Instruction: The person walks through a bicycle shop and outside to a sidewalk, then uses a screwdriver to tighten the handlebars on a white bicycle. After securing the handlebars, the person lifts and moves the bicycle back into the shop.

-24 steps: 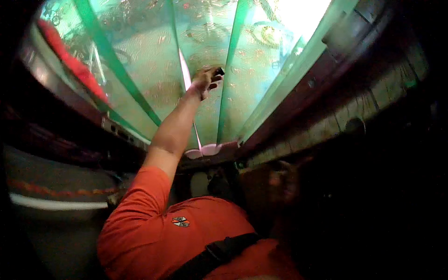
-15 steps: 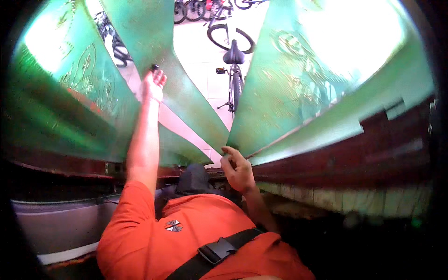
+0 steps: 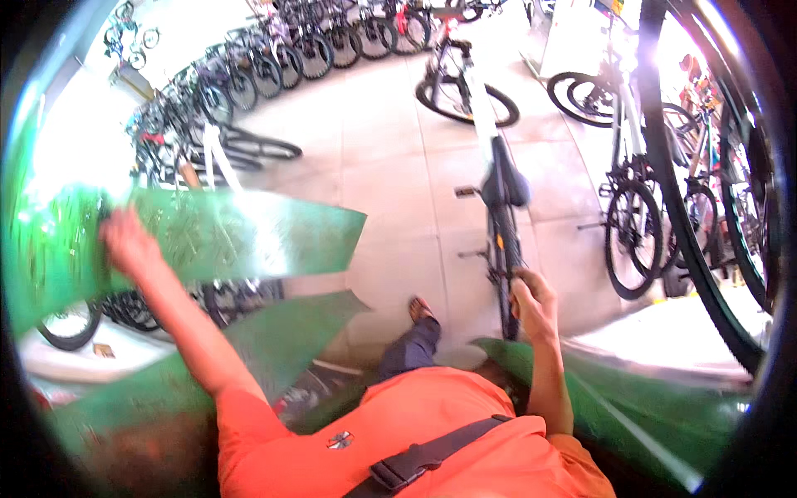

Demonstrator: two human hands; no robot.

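Note:
My left hand, on an outstretched arm, is against a translucent green plastic curtain strip at the left. A small black object shows at its fingertips, blurred; its kind is unclear. My right hand is raised in front of me with its fingers curled. What it holds, if anything, is hidden. In the picture it overlaps the rear wheel of a bicycle with a black saddle, and I cannot see any contact.
More green strips hang at the lower left and lower right. A long row of bicycles lines the back and left. Other bicycles stand at the right, with a large tyre close by. Pale floor tiles lie between them.
The green strips that hung across my view have parted to both sides, and the bicycle shop floor has come into sight. My left hand has swung left and lower; my right hand appears farther right.

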